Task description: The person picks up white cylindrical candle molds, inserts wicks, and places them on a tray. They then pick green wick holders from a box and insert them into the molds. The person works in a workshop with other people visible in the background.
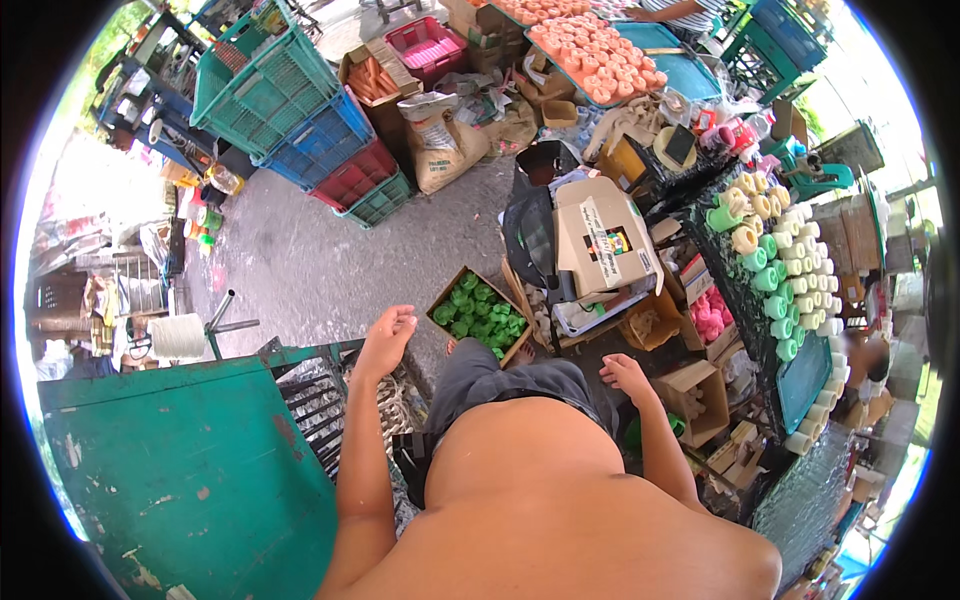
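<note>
My left hand (386,337) hangs in the air above the concrete floor, fingers loosely curled, holding nothing. It is just left of a cardboard box of green round pieces (481,314). My right hand (628,376) hovers low by my right knee, fingers relaxed and apart, also with nothing in it. It is nearest an open brown carton (697,397) and sits below a white cardboard box (598,238). My bare torso and grey shorts (500,383) fill the lower middle.
A green metal table (180,470) stands at lower left. Stacked green, blue and red crates (300,120) lean at the back left. A dark tray of white and green cups (780,270) runs along the right. Orange pieces cover a blue table (600,50) at the top, where another person's arm rests.
</note>
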`<state>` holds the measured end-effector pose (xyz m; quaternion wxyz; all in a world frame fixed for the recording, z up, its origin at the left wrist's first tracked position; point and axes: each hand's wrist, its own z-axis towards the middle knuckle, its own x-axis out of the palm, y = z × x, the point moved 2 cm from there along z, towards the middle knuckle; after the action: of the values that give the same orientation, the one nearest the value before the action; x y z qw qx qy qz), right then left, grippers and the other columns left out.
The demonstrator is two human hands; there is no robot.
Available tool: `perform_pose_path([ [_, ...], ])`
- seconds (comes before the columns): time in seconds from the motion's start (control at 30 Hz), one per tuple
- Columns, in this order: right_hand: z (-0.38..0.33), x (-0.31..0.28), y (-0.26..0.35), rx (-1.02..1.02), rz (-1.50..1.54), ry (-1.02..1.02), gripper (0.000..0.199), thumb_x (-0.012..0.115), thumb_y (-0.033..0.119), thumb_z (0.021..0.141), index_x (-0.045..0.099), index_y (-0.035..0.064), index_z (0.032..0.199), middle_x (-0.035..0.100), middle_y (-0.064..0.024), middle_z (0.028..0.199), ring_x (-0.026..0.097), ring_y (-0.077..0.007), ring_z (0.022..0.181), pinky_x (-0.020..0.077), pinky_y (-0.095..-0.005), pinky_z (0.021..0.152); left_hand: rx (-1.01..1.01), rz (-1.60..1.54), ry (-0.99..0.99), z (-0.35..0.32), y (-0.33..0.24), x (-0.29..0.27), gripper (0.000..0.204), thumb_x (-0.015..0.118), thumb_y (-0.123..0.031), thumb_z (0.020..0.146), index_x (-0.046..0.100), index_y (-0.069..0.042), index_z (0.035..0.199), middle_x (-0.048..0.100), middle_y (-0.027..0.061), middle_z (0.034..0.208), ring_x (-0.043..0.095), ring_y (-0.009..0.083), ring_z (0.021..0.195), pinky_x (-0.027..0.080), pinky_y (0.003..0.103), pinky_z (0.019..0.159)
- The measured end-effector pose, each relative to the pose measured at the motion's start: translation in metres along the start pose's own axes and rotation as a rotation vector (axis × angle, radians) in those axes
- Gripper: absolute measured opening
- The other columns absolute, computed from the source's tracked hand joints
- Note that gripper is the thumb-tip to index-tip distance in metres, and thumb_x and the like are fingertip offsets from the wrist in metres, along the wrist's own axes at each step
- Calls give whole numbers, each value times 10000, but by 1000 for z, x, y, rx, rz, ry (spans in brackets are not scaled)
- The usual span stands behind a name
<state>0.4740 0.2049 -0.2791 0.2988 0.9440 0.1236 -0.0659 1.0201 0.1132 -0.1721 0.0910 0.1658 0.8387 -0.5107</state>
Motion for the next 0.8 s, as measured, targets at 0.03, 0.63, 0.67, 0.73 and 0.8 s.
perform_pose_path([
  [0.03, 2, 1, 6, -3, -4, 6, 334, 612, 360, 1090, 681, 97, 1283, 749, -27, 1027, 698, -145, 916, 534, -313, 796, -12, 5, -7, 1, -5, 2, 431, 638, -266, 1094, 599, 9, 1423, 705, 119, 1232, 667, 191, 1082, 533, 343, 976],
  [0.63, 178, 275, 286, -246, -520, 596, 414, 661, 376, 1070, 677, 40, 1311, 757, -99, 1129, 699, -192, 1014, 554, -357, 920, -122, -344, -181, 91, 122, -165, 400, 612, -230, 1105, 592, 45, 1394, 737, 147, 1249, 709, 198, 1090, 545, 359, 946],
  [0.67, 185, 305, 322, -298, -544, 560, 419, 662, 377, 1069, 677, 38, 1314, 762, -116, 1145, 713, -210, 1044, 557, -368, 946, -159, -337, -226, 117, 129, -189, 399, 606, -239, 1108, 596, 40, 1393, 745, 136, 1230, 714, 195, 1061, 545, 356, 925],
  [0.73, 156, 368, 416, -464, -654, 549, 440, 658, 382, 1066, 668, 51, 1355, 743, -188, 1293, 705, -292, 1227, 534, -414, 1034, -256, -350, -339, 157, 142, -233, 397, 596, -256, 1113, 604, 29, 1390, 761, 114, 1192, 726, 189, 1003, 544, 350, 885],
  [0.8, 151, 421, 474, -479, -654, 568, 427, 650, 365, 1072, 666, 40, 1349, 741, -178, 1277, 708, -272, 1200, 538, -409, 1026, -211, -409, -471, 184, 148, -267, 371, 590, -268, 1114, 628, 3, 1364, 771, 84, 1152, 727, 182, 941, 528, 330, 847],
])
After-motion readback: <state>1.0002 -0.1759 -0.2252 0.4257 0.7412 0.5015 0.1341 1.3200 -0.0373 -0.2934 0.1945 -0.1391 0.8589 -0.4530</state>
